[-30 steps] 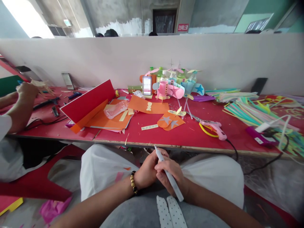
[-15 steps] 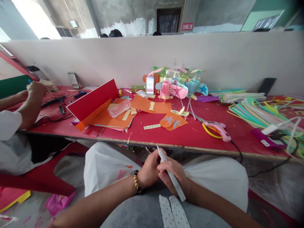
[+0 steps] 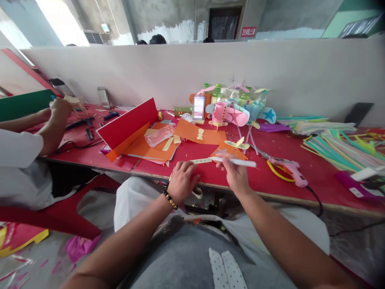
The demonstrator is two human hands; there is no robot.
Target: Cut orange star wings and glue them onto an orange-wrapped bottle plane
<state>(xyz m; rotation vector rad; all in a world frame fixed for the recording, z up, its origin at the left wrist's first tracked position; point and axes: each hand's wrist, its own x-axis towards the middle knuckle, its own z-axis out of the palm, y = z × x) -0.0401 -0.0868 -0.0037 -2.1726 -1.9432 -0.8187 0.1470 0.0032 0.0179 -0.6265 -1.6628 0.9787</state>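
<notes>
A slim white pen [image 3: 240, 161] is gripped in my right hand [image 3: 236, 174], held almost level above the table's front, its pointed end to the left. My left hand [image 3: 183, 182], with a beaded bracelet at the wrist, rests at the table edge, fingers spread and holding nothing. Just beyond both hands lies a pale strip with small dark marks [image 3: 200, 161]. Behind my right hand is an orange paper piece [image 3: 237, 153] with silver stars, partly covered by the hand. A pale yellow paper butterfly [image 3: 237, 143] sits at its back edge.
Paper-decorated bottles [image 3: 219, 112] stand at the back near a phone [image 3: 199, 107]. A pink glue gun [image 3: 290, 166] and yellow-handled scissors [image 3: 279, 173] lie right. Orange sheets [image 3: 136, 148] and a red board [image 3: 129, 124] are left. Beyond, a person's hand [image 3: 61, 108] works.
Both my hands have risen from my lap to the table's front edge and moved apart. The pen has come up with my right hand and turned nearly level. The view has shifted slightly.
</notes>
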